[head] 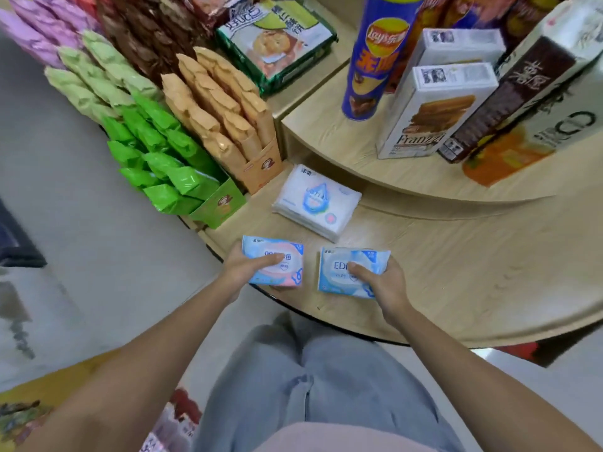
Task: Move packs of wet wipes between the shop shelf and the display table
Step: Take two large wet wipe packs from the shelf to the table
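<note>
Left hand [243, 267] grips soft pink-blue pack [275, 261]; right hand [380, 282] grips blue pack [342, 267], mid-frame, over pale wood surface [456, 272].

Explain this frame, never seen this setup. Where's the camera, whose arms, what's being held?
No machine here: a person works with bare hands, and the single picture comes from a wide-angle camera worn on the head, looking down, so the edges bend. The left hand grips a pink-and-blue wipes pack; the right hand grips a blue wipes pack. Both are at the near edge of the round wooden display table; whether they are lifted or resting I cannot tell. A third, white pack lies flat further in. Beside it stand boxes of green sachets and tan sachets; on the raised tier are a crisps can and a wafer box.
</note>
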The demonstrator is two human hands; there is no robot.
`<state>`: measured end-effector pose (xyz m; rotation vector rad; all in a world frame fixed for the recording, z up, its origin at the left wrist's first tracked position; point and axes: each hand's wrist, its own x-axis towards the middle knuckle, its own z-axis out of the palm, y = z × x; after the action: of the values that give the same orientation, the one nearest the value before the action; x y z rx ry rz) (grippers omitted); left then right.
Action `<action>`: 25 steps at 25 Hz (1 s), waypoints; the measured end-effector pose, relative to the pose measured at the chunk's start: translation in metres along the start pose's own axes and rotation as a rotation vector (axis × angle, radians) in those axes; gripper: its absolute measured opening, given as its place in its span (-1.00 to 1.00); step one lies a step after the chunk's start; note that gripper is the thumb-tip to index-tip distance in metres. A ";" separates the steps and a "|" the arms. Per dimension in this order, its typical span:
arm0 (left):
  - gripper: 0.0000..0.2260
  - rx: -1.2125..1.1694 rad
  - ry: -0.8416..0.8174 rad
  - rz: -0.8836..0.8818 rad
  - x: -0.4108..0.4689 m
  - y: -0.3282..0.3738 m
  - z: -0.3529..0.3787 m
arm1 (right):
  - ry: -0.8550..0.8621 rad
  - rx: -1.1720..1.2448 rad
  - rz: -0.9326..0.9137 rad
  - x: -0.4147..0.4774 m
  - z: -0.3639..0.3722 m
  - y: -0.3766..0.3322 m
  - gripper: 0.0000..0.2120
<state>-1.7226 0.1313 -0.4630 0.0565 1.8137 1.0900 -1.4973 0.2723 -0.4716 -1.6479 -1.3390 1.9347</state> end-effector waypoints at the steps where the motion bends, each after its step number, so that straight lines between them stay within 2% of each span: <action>1: -0.76 0.021 -0.021 -0.010 0.012 0.002 0.001 | 0.014 0.008 0.021 0.007 0.005 0.001 -0.57; 5: -0.60 0.129 -0.083 -0.049 0.047 0.010 0.000 | 0.109 0.038 0.096 0.020 0.023 0.014 -0.56; 10: -0.53 0.277 -0.201 -0.052 0.069 0.014 -0.004 | 0.180 0.004 0.148 0.011 0.032 0.030 -0.57; 12: -0.43 0.359 -0.190 -0.023 0.075 0.016 -0.006 | 0.208 -0.018 0.143 0.005 0.034 0.032 -0.67; 14: -0.43 0.416 -0.169 0.027 0.080 0.015 -0.009 | 0.291 -0.056 0.133 -0.001 0.034 0.031 -0.75; 16: -0.42 0.448 -0.119 0.070 0.081 0.015 -0.011 | 0.350 -0.095 0.155 -0.004 0.034 0.029 -0.68; 18: -0.47 0.457 -0.120 0.076 0.080 0.016 -0.011 | 0.344 -0.114 0.162 -0.003 0.033 0.030 -0.64; 20: -0.51 0.490 -0.134 0.069 0.078 0.020 -0.009 | 0.319 -0.142 0.178 -0.003 0.035 0.027 -0.69; 23: -0.39 0.779 -0.100 0.151 0.077 0.024 -0.011 | 0.350 -0.208 0.216 -0.008 0.034 0.021 -0.66; 25: -0.52 0.946 -0.018 0.289 0.064 0.033 -0.014 | 0.423 -0.259 0.235 -0.014 0.031 0.023 -0.70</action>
<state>-1.7795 0.1727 -0.4838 0.9019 2.1949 0.3183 -1.5121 0.2354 -0.4827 -2.2716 -1.3078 1.4398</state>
